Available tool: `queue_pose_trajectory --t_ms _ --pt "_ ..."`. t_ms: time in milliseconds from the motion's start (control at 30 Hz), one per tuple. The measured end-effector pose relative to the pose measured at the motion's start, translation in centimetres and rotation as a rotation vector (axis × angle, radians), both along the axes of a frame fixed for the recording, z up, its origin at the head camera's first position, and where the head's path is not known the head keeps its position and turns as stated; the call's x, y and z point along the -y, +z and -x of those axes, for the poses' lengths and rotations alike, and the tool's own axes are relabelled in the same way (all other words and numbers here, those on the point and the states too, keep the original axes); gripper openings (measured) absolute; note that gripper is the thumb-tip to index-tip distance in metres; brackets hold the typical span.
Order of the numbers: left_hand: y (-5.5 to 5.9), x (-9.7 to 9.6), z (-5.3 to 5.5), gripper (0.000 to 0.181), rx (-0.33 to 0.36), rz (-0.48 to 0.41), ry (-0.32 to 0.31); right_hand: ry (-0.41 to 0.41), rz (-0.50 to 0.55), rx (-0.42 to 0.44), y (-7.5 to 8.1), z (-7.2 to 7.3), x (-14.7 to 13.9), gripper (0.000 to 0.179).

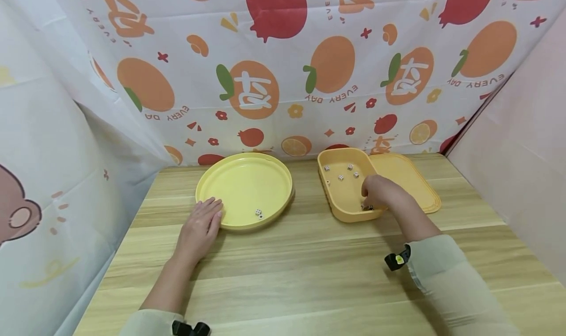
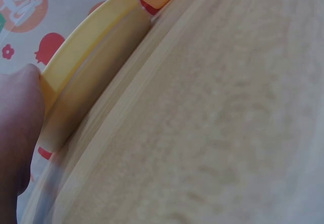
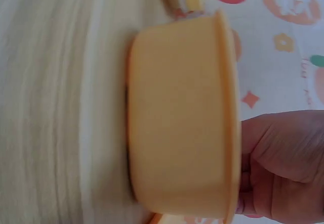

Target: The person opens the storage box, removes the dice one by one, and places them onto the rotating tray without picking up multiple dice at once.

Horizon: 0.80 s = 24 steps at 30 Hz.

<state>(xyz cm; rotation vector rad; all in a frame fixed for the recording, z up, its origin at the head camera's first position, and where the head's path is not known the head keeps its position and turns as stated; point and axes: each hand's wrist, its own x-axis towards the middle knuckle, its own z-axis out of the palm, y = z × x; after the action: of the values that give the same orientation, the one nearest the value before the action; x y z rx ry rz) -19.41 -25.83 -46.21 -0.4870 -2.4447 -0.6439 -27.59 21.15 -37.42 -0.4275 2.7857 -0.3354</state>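
My left hand (image 1: 199, 230) rests at the near-left rim of a round yellow tray (image 1: 243, 166), fingers straight over the edge. Two small white dice (image 1: 258, 212) lie close together in the tray's near right part. My right hand (image 1: 382, 192) reaches down into a rectangular orange box (image 1: 349, 217), its bent fingers among dice (image 1: 364, 207) at the near right corner. I cannot tell whether a die is pinched there. Several more white dice (image 1: 341, 178) are scattered over the box floor. In the right wrist view the box wall (image 3: 177, 118) hides the fingertips.
An orange lid (image 1: 398, 174) lies to the right of the box, partly behind the right hand. Both containers stand on a wood-grain table (image 1: 283, 272). A fruit-print cloth (image 1: 292, 95) hangs behind the table, with pale cloths at both sides.
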Motion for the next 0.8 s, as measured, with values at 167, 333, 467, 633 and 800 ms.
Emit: queue_pose_trajectory --t_ms 167,333,467,633,800 --pt "-0.1 -0.1 0.0 0.027 -0.009 -0.002 -0.01 0.065 -0.046 0.02 -0.9 0.3 0.0 0.03" --pt "-0.3 -0.1 -0.1 0.027 -0.006 -0.003 -0.012 0.115 -0.095 -0.029 -1.7 0.4 0.2 0.015" --pt "-0.2 -0.2 -0.2 0.028 -0.006 -0.005 -0.009 0.138 -0.099 -0.06 -2.1 0.7 0.3 0.011" --pt "-0.2 -0.1 -0.2 0.027 -0.022 -0.005 -0.008 0.133 -0.029 -0.063 -2.4 1.5 0.2 0.019" --pt "-0.3 0.0 -0.2 0.027 -0.018 -0.007 -0.005 0.147 0.099 -0.159 -1.5 1.9 0.4 0.009"
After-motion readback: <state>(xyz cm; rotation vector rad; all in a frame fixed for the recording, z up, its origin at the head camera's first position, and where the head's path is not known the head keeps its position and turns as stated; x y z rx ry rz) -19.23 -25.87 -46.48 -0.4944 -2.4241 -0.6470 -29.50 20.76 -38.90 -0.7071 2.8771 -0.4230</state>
